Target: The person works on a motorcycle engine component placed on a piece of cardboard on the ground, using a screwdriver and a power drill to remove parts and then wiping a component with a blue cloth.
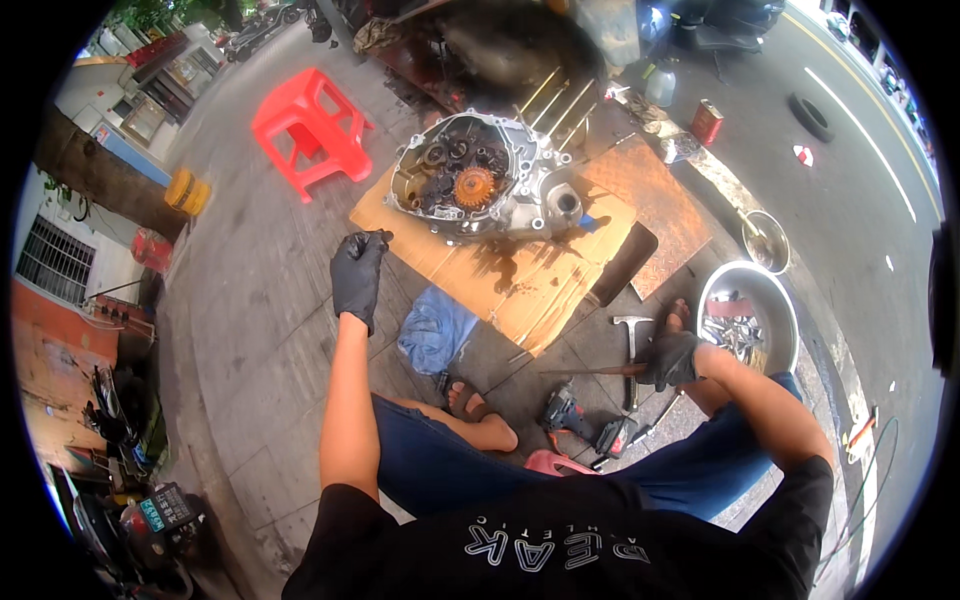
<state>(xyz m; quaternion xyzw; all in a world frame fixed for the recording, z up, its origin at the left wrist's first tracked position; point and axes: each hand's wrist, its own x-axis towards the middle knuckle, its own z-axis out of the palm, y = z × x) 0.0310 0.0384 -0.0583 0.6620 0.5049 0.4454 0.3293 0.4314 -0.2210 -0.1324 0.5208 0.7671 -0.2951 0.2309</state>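
My left hand [356,283], in a black glove, is raised left of the cardboard [550,290]. Its fingers are closed in a pinch; what they hold, if anything, is too small to name. At the right, my gloved right hand [672,361] is wrapped round a long thin tapered rod [590,372], pointing left. A hammer [632,340] lies on the paving beside that hand, the rod crossing over its handle. On the cardboard rests an opened engine case [520,185], with an orange-brown gear [474,187] inside. A blue cloth [437,330] lies below my left hand.
A cordless power tool [568,412] lies between my feet. To the right stands a metal basin [793,320] of tools, with a small metal pot [768,240] beyond. A red plastic stool [312,125] stands far left. A rusty plate [655,210] adjoins the cardboard.
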